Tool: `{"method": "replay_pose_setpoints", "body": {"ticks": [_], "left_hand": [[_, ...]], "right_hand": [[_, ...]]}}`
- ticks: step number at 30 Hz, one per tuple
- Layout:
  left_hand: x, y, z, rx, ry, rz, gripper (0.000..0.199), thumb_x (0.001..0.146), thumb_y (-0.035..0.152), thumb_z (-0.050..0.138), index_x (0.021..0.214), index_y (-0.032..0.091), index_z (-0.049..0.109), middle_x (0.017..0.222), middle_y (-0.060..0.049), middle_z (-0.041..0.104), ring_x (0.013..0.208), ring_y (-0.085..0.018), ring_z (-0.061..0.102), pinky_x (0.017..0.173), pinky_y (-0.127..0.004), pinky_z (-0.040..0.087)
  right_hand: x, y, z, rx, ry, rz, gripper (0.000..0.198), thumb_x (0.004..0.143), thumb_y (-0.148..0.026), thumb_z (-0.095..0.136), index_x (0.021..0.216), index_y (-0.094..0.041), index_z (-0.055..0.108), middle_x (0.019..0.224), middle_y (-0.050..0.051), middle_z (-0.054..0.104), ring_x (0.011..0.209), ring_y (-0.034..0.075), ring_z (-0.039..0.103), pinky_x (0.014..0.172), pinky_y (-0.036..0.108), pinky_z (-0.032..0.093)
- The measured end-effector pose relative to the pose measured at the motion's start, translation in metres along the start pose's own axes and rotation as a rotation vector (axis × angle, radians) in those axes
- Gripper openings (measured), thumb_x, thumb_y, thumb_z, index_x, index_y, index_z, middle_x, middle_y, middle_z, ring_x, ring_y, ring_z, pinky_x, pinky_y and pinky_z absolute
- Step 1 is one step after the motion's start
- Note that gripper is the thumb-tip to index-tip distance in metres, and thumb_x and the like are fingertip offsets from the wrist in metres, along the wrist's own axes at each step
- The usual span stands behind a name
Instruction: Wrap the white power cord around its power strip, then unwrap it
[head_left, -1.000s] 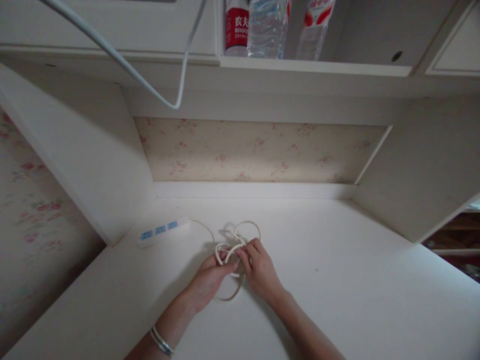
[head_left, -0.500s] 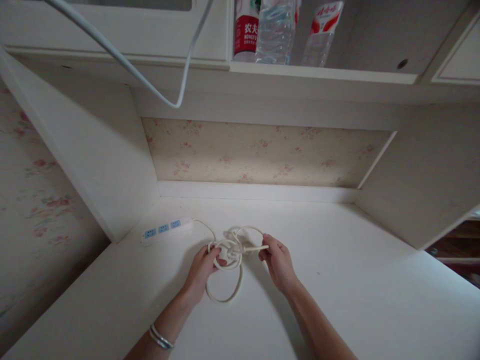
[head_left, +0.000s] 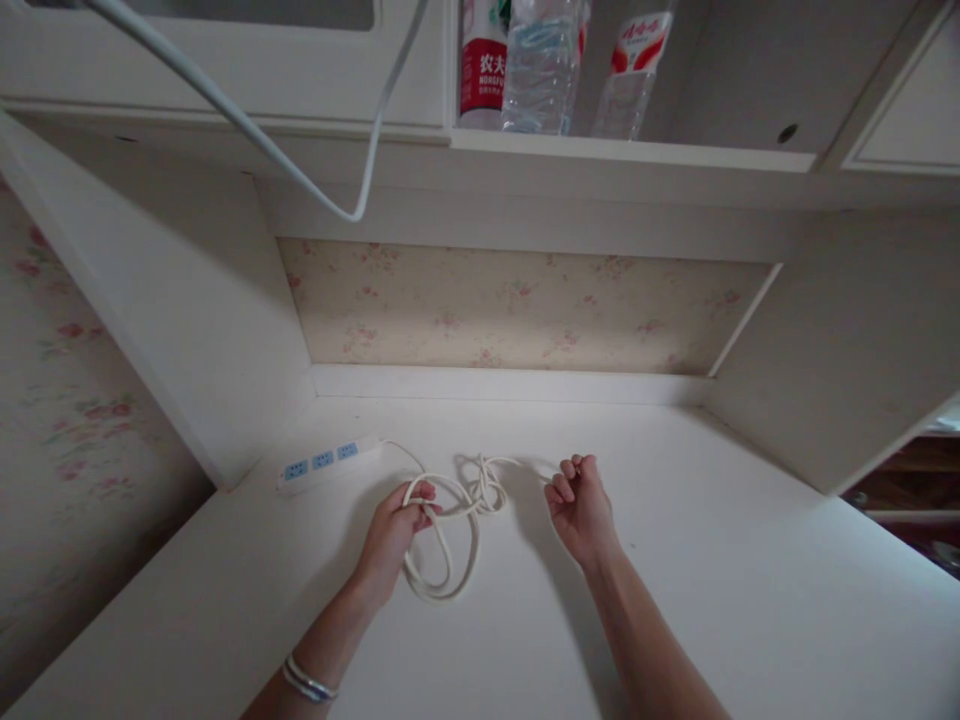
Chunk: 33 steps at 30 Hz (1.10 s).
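Observation:
A white power cord (head_left: 474, 530) lies in tangled loops between my hands, partly raised off the white desk (head_left: 465, 660). My left hand (head_left: 394, 530) is closed round several loops at their left side. My right hand (head_left: 581, 505) has its fingers curled and pinches a stretch of the cord that runs right from the tangle; the cord's end is hidden in the fingers. A white power strip (head_left: 326, 463) with blue socket faces rests on the desk, left of and behind my left hand. Its thin lead runs to the loops.
Plastic bottles (head_left: 544, 75) stand on the open shelf (head_left: 630, 152) overhead. A pale bent tube (head_left: 300, 178) hangs in front of the cabinet at upper left. Side panels (head_left: 172, 290) bound the desk, and a flowered back wall (head_left: 487, 310) closes it off behind.
My right hand has moved to the right and turned, drawing cord out of the tangle. The knotted loops have loosened and spread, while my left hand keeps its hold and shifts slightly left.

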<state>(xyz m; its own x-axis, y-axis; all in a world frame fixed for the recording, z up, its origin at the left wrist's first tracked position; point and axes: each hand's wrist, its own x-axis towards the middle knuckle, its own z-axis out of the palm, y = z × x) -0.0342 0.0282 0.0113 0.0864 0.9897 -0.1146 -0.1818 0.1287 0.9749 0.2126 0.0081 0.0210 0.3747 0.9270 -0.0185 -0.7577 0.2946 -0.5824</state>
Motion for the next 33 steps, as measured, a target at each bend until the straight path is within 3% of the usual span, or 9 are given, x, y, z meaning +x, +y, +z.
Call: {"method": "replay_pose_setpoints", "body": {"ticks": [6,12,15,18,21,23,26,29,33], "left_hand": [[0.001,0.003,-0.005,-0.046,0.031,-0.059,0.029,0.070,0.041,0.058,0.082,0.015,0.060,0.077,-0.002,0.061,0.069,-0.019,0.065,0.061,-0.026,0.047],[0.018,-0.004,-0.031,0.553,0.027,0.054,0.038,0.074,0.052,0.053,0.076,0.016,0.065,0.072,-0.005,0.065,0.067,-0.020,0.063,0.062,-0.029,0.047],[0.026,-0.007,-0.041,0.786,0.110,0.264,0.034,0.075,0.045,0.054,0.088,0.018,0.069,0.090,-0.008,0.067,0.083,-0.023,0.062,0.080,-0.035,0.047],[0.022,0.000,-0.038,0.734,0.116,0.394,0.032,0.076,0.043,0.055,0.090,0.019,0.070,0.101,-0.009,0.066,0.099,-0.024,0.059,0.094,-0.036,0.041],[0.009,0.012,-0.026,0.466,-0.065,0.245,0.036,0.076,0.044,0.058,0.100,0.019,0.067,0.101,-0.008,0.067,0.099,-0.023,0.060,0.090,-0.033,0.044],[0.000,0.016,-0.019,0.366,-0.219,0.076,0.045,0.074,0.044,0.063,0.110,0.018,0.063,0.095,-0.009,0.069,0.091,-0.022,0.063,0.076,-0.030,0.050],[-0.006,0.013,-0.010,0.371,-0.275,-0.054,0.051,0.071,0.047,0.065,0.113,0.018,0.060,0.093,-0.009,0.069,0.073,-0.019,0.064,0.051,-0.022,0.046],[-0.006,0.005,-0.003,0.379,-0.310,-0.039,0.041,0.073,0.048,0.062,0.100,0.017,0.066,0.089,-0.008,0.069,0.065,-0.016,0.062,0.043,-0.019,0.039],[-0.002,-0.003,0.002,0.352,-0.300,0.155,0.028,0.077,0.040,0.060,0.086,0.016,0.069,0.084,-0.006,0.068,0.077,-0.017,0.061,0.065,-0.022,0.047]], "right_hand": [[-0.001,0.008,-0.004,-0.442,0.157,-0.185,0.033,0.082,-0.055,0.050,0.078,-0.022,0.048,0.068,-0.008,0.051,0.038,0.003,0.035,0.035,0.018,0.026],[0.004,0.012,-0.017,-0.820,0.341,-0.387,0.043,0.084,-0.060,0.041,0.074,-0.020,0.053,0.055,-0.006,0.046,0.045,0.008,0.043,0.041,0.021,0.035],[0.007,0.013,-0.019,-0.786,0.342,-0.408,0.044,0.084,-0.060,0.042,0.072,-0.019,0.053,0.067,-0.003,0.055,0.054,0.009,0.050,0.052,0.023,0.044],[0.006,0.015,-0.015,-0.632,0.283,-0.357,0.041,0.083,-0.058,0.046,0.069,-0.020,0.051,0.064,-0.004,0.052,0.053,0.009,0.047,0.056,0.024,0.048],[0.001,0.014,-0.006,-0.408,0.198,-0.229,0.033,0.080,-0.052,0.054,0.071,-0.021,0.051,0.061,-0.007,0.048,0.050,0.007,0.044,0.059,0.026,0.052],[-0.003,0.014,-0.002,-0.295,0.134,-0.142,0.028,0.079,-0.048,0.059,0.073,-0.022,0.052,0.060,-0.008,0.047,0.048,0.006,0.041,0.060,0.027,0.054],[-0.007,0.015,0.002,-0.187,0.046,-0.051,0.024,0.078,-0.043,0.063,0.074,-0.022,0.053,0.059,-0.008,0.046,0.045,0.006,0.038,0.061,0.027,0.055],[-0.009,0.021,0.003,-0.131,-0.008,-0.009,0.023,0.078,-0.042,0.064,0.074,-0.023,0.054,0.059,-0.008,0.047,0.045,0.006,0.039,0.061,0.026,0.055],[-0.014,0.027,0.009,-0.150,-0.059,0.012,0.022,0.078,-0.042,0.065,0.075,-0.023,0.055,0.062,-0.007,0.051,0.046,0.006,0.041,0.061,0.027,0.054]]}}
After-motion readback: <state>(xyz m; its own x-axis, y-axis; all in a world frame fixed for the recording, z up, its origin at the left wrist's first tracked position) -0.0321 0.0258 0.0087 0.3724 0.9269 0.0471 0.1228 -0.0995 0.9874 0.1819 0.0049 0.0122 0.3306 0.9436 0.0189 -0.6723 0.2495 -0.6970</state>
